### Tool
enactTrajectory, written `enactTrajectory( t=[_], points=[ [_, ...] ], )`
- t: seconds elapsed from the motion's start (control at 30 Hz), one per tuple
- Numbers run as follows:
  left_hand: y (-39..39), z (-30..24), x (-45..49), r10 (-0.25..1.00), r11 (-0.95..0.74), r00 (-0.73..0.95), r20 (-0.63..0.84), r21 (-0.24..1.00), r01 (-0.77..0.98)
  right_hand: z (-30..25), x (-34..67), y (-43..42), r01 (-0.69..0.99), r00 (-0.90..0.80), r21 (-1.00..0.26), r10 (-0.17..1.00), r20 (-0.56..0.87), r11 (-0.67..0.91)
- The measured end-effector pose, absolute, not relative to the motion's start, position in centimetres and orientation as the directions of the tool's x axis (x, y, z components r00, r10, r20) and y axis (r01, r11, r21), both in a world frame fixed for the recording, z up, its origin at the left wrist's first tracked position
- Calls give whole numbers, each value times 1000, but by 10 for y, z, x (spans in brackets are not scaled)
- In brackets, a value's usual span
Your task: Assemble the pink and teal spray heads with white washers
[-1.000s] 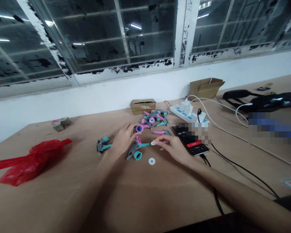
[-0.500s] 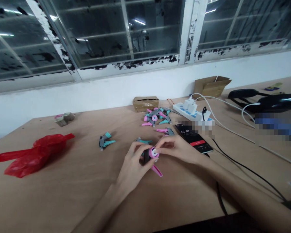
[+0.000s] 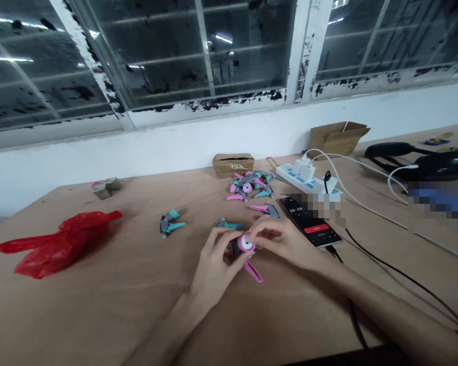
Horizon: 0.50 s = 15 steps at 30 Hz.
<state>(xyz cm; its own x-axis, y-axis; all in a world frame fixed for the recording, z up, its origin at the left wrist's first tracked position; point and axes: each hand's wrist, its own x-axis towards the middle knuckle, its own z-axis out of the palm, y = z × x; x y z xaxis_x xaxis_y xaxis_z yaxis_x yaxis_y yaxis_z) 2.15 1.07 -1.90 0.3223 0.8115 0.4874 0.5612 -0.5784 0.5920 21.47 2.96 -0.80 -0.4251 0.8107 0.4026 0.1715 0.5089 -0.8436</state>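
My left hand (image 3: 218, 262) is closed round a grey-and-pink trigger spray head (image 3: 247, 243), holding it just above the table. Its pink collar, with a white disc inside, faces me, and the pink trigger (image 3: 254, 272) points down and right. My right hand (image 3: 286, 241) has its thumb and fingers pinched together at the collar's right edge; whether a small part is between them is hidden. Just behind my hands lies a teal spray head (image 3: 229, 225), partly covered. A pink one (image 3: 266, 209) lies beyond my right hand, and another teal one (image 3: 171, 223) lies to the left.
Several pink and teal spray heads (image 3: 248, 185) are piled before a small cardboard box (image 3: 233, 165). A phone (image 3: 309, 221), power strip (image 3: 309, 182) and cables are on the right, with an open carton (image 3: 338, 140) behind. A red plastic bag (image 3: 64, 244) lies left.
The right fingers have shifted from over the white disc to the collar's right edge, so more of the disc shows. The left hand keeps its hold; the whole view has shifted slightly.
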Motion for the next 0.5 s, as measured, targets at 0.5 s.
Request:
enactTrajectory(
  t=[0.5],
  points=[
    [10,-17,19,774,-629,413,480,506,590,5,223,26,309,-518,-749,764,384,586]
  ],
)
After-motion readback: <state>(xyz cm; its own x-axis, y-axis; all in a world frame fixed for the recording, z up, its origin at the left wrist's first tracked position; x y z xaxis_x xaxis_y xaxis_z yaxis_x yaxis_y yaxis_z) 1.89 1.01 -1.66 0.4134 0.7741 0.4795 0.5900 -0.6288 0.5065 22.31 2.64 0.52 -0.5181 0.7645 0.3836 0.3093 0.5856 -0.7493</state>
